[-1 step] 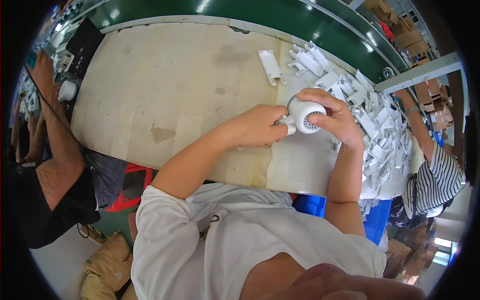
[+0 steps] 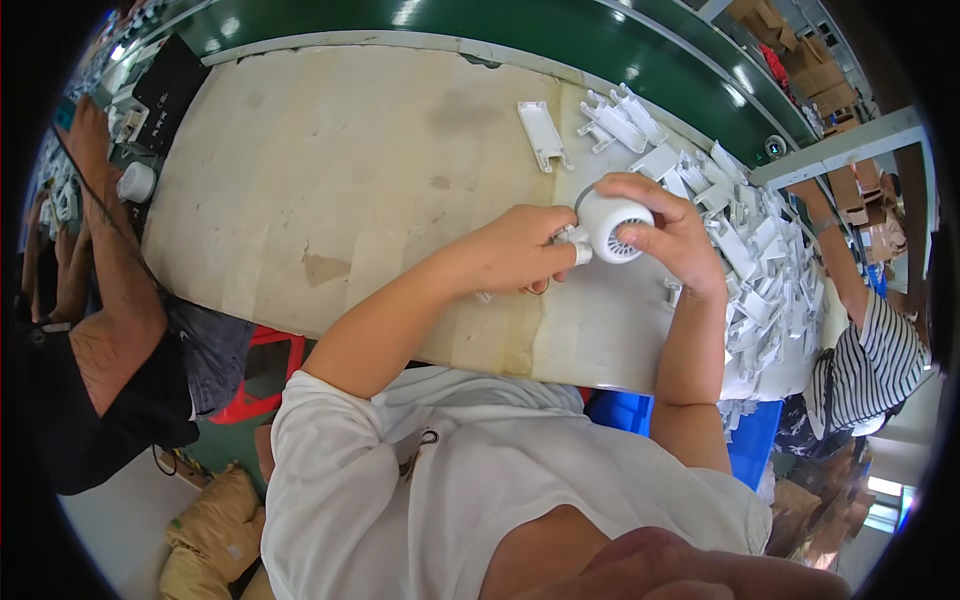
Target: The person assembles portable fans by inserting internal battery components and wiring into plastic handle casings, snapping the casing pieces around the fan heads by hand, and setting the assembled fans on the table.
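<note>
In my right hand point(image 2: 672, 232) is a rounded white plastic housing point(image 2: 603, 212) with a slotted round grille point(image 2: 626, 238) on its end; fingers wrap over its top and the thumb presses at the grille. My left hand point(image 2: 522, 248) is closed on a small white plastic piece point(image 2: 577, 243) at the housing's left side. Whether that piece is joined to the housing I cannot tell. A thin grey rim shows at the housing's upper left. Both hands are above the right half of the worktable point(image 2: 330, 190).
White plastic brackets point(image 2: 745, 240) lie heaped at the right, with one bracket point(image 2: 542, 132) apart. A green rail point(image 2: 430, 22) borders the table's far side. Co-workers' arms show at left point(image 2: 120, 250) and right point(image 2: 840, 262). A blue bin point(image 2: 755, 440) stands below the table edge.
The white housing and both hands have shifted up very slightly. Both grips look the same.
</note>
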Available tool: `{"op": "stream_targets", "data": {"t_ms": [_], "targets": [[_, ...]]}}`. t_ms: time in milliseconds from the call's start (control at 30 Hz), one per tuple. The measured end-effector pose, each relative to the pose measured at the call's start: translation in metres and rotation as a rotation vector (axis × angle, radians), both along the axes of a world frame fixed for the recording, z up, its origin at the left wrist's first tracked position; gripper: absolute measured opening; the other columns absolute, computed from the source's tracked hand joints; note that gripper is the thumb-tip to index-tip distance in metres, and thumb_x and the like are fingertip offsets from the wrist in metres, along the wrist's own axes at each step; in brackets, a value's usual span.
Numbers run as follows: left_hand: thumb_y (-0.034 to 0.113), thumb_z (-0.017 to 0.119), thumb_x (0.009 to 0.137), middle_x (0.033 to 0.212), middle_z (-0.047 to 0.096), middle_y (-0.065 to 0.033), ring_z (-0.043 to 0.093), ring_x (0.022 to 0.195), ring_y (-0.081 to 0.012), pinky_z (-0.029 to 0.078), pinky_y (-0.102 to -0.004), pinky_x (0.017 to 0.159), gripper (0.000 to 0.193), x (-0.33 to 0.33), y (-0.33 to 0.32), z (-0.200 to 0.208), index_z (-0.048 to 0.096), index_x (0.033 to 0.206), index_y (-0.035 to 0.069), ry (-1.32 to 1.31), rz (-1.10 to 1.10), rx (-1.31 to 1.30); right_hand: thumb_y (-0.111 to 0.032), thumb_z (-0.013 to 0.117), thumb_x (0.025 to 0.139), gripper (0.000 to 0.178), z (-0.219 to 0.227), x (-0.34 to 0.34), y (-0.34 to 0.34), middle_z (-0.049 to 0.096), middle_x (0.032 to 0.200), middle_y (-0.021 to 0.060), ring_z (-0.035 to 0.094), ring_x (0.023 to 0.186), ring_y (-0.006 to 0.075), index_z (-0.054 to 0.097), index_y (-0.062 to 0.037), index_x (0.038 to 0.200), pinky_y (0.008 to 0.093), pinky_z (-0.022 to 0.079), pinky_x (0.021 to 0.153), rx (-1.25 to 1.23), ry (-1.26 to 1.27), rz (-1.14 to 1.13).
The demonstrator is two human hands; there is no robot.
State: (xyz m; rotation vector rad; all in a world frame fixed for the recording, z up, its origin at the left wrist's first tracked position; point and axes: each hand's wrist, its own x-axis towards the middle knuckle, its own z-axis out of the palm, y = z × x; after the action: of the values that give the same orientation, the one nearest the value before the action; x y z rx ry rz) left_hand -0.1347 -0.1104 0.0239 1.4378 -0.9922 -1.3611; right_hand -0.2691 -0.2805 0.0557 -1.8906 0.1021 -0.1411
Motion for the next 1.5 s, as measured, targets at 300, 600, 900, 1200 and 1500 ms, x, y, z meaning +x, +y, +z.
{"op": "stream_targets", "data": {"t_ms": [300, 600, 900, 1200, 1500], "targets": [[0.023, 0.049, 0.090, 0.088, 0.063, -0.0162, 0.064, 0.075, -0.0240, 0.053, -0.0316, 0.070, 0.028, 0.035, -0.006, -0.017, 0.054, 0.103, -0.001, 0.571, 0.270, -0.388, 0.000, 0.055, 0.074, 0.040, -0.023, 0.094, -0.047, 0.052, 0.123, 0.0063, 0.046, 0.114, 0.0268, 0.059, -0.0118, 0.112, 0.0346, 0.040, 0.093, -1.247, -0.253, 0.017], [0.030, 0.048, 0.090, 0.099, 0.063, -0.0168, 0.063, 0.084, -0.0231, 0.050, -0.0337, 0.075, 0.035, 0.057, 0.001, -0.013, 0.054, 0.106, -0.001, 0.456, 0.428, -0.482, -0.009, 0.061, 0.071, 0.032, -0.025, 0.131, -0.053, 0.053, 0.116, 0.0055, 0.049, 0.109, 0.0240, 0.059, -0.0114, 0.102, 0.0356, 0.044, 0.087, -1.526, -0.283, 0.437], [0.020, 0.044, 0.088, 0.084, 0.060, -0.0128, 0.061, 0.071, -0.0232, 0.047, -0.0350, 0.060, 0.025, 0.046, 0.001, -0.009, 0.046, 0.103, 0.000, -0.236, 0.464, -0.199, -0.016, 0.059, 0.075, 0.035, -0.002, 0.078, -0.044, 0.055, 0.067, 0.0021, 0.053, 0.065, 0.0114, 0.054, -0.0043, 0.108, 0.0262, 0.044, 0.061, 0.200, 0.029, -0.343], [0.013, 0.052, 0.078, 0.086, 0.058, -0.0203, 0.057, 0.078, -0.0352, 0.045, -0.0418, 0.069, 0.023, 0.010, -0.010, -0.025, 0.049, 0.096, 0.001, -0.893, 0.117, -0.221, -0.020, 0.077, 0.059, 0.075, 0.025, 0.027, -0.012, 0.052, 0.116, 0.0105, 0.052, 0.103, 0.0220, 0.043, -0.0101, 0.126, 0.0306, 0.042, 0.087, -0.498, 0.362, -0.041], [0.009, 0.051, 0.074, 0.073, 0.058, -0.0115, 0.056, 0.055, -0.0186, 0.047, -0.0303, 0.050, 0.021, 0.026, -0.004, -0.013, 0.050, 0.093, 0.000, 0.133, 0.036, -0.103, -0.006, 0.063, 0.064, 0.038, 0.033, -0.012, -0.011, 0.061, 0.108, 0.0053, 0.054, 0.072, 0.0173, 0.057, -0.0099, 0.101, 0.0279, 0.043, 0.063, -1.475, -0.553, 0.155]]}}
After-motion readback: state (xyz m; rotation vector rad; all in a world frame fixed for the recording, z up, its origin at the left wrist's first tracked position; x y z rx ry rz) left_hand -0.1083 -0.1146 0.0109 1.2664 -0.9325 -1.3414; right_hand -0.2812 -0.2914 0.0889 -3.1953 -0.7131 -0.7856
